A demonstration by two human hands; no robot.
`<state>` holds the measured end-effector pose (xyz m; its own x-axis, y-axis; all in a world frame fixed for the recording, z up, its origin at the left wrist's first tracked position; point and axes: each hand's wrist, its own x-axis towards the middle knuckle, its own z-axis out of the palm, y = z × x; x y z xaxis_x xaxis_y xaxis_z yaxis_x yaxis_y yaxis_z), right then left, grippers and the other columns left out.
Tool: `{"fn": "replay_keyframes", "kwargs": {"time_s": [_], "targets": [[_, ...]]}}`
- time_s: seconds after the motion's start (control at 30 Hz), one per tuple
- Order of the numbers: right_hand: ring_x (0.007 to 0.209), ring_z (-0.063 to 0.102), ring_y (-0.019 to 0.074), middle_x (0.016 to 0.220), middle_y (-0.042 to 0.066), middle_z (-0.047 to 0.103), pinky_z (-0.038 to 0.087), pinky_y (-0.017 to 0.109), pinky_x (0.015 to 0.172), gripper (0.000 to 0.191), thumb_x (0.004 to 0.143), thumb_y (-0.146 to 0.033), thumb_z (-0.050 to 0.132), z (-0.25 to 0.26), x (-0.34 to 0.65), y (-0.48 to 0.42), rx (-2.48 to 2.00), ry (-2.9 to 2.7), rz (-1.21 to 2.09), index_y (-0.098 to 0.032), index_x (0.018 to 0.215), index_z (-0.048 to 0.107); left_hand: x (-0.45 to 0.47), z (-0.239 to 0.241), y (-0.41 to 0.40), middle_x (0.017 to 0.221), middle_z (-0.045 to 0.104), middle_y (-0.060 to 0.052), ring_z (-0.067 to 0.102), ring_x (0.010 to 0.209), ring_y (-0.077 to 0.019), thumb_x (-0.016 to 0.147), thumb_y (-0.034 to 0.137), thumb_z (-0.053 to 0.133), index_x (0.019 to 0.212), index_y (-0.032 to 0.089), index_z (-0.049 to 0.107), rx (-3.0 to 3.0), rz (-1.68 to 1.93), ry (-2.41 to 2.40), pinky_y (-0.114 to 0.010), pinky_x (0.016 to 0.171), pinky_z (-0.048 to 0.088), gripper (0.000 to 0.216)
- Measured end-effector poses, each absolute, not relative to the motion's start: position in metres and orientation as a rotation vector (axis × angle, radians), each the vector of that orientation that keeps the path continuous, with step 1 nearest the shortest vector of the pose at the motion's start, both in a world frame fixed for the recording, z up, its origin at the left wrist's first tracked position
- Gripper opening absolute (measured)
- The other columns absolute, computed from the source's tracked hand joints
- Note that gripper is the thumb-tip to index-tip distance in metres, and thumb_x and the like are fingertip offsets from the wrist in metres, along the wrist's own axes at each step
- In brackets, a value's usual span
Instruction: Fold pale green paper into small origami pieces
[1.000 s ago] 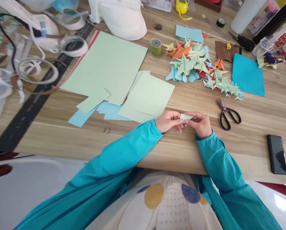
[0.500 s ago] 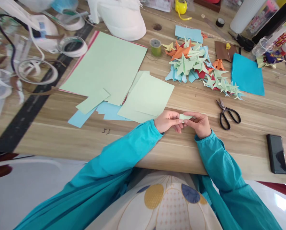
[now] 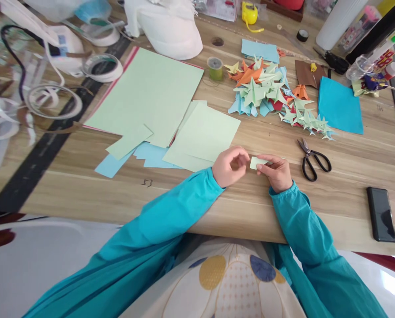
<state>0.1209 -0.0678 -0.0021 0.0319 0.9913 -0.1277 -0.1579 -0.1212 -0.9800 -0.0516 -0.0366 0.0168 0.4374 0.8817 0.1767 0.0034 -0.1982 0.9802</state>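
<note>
Wooden tabletop (image 3: 171,198), right hand (image 3: 277,173) pinching pale-green slip (image 3: 254,163), long axis leftward, left hand (image 3: 224,168) curled, free

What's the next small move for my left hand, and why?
Probably pinch the free left end of the small pale green paper piece with your bare left hand: only your bare right hand grips it, and your left hand sits just beside that end, apart from it.

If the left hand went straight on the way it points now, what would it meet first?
Most likely the small flat piece of pale-green paper pinched in the right hand, just across a gap from the left hand; depth is unclear from this view.
</note>
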Motion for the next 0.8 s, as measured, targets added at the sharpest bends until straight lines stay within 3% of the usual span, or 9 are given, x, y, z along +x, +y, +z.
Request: {"fn": "replay_keyframes", "kwargs": {"time_s": [0.1, 0.2, 0.4, 0.57, 0.7, 0.8], "targets": [[0.05, 0.058, 0.0112, 0.066, 0.0, 0.068, 0.05, 0.026, 0.051, 0.032, 0.057, -0.032, 0.079, 0.001, 0.118, -0.068, -1.213, -1.098, 1.312, -0.02, 0.086, 0.071, -0.049, 0.011, -0.04, 0.084, 0.057, -0.008, 0.053, 0.079, -0.0191, 0.065, 0.011, 0.057, 0.077, 0.016, 0.058, 2.079, 1.107, 0.802, -0.034, 0.07, 0.045, 0.014], [0.055, 0.058, 0.0118, 0.069, 0.0, 0.067, 0.051, 0.028, 0.056, 0.03, 0.064, -0.035, 0.074, 0.006, 0.114, -0.07, -1.182, -1.2, 1.313, -0.023, 0.091, 0.07, -0.047, 0.002, -0.039, 0.077, 0.056, -0.007, 0.051, 0.074, -0.0182, 0.07, 0.009, 0.053, 0.07, 0.018, 0.056, 2.292, 1.131, 0.849, -0.034, 0.069, 0.042, 0.009], [0.064, 0.061, 0.0125, 0.088, 0.0, 0.068, 0.051, 0.031, 0.064, 0.043, 0.08, -0.032, 0.059, 0.009, 0.113, -0.075, -1.01, -1.319, 1.248, -0.032, 0.123, 0.053, -0.048, 0.001, -0.036, 0.073, 0.059, -0.005, 0.055, 0.073, -0.0159, 0.074, 0.014, 0.053, 0.067, 0.018, 0.052, 1.888, 1.233, 1.066, -0.03, 0.068, 0.045, 0.009], [0.061, 0.059, 0.014, 0.073, 0.002, 0.066, 0.049, 0.03, 0.061, 0.015, 0.075, -0.032, 0.066, 0.009, 0.113, -0.076, -1.123, -1.34, 1.11, -0.024, 0.087, 0.07, -0.046, 0.009, -0.032, 0.06, 0.061, 0.0, 0.06, 0.06, -0.0144, 0.067, 0.029, 0.067, 0.068, 0.016, 0.053, 1.074, 1.135, 1.053, -0.03, 0.064, 0.05, 0.019], [0.065, 0.06, 0.014, 0.077, 0.002, 0.065, 0.049, 0.028, 0.058, 0.028, 0.069, -0.04, 0.07, 0.01, 0.11, -0.072, -1.199, -1.147, 1.141, -0.022, 0.089, 0.062, -0.039, 0.012, -0.036, 0.064, 0.065, -0.001, 0.063, 0.064, -0.0169, 0.059, 0.029, 0.072, 0.069, 0.014, 0.057, 0.85, 1.029, 0.875, -0.034, 0.066, 0.052, 0.023], [0.06, 0.058, 0.0126, 0.068, 0.0, 0.063, 0.048, 0.026, 0.057, 0.026, 0.069, -0.042, 0.07, 0.008, 0.11, -0.07, -1.214, -1.106, 1.116, -0.021, 0.078, 0.059, -0.036, 0.013, -0.04, 0.074, 0.065, -0.003, 0.062, 0.068, -0.0164, 0.059, 0.027, 0.072, 0.066, 0.012, 0.059, 0.945, 0.961, 0.834, -0.032, 0.064, 0.053, 0.021]]}}
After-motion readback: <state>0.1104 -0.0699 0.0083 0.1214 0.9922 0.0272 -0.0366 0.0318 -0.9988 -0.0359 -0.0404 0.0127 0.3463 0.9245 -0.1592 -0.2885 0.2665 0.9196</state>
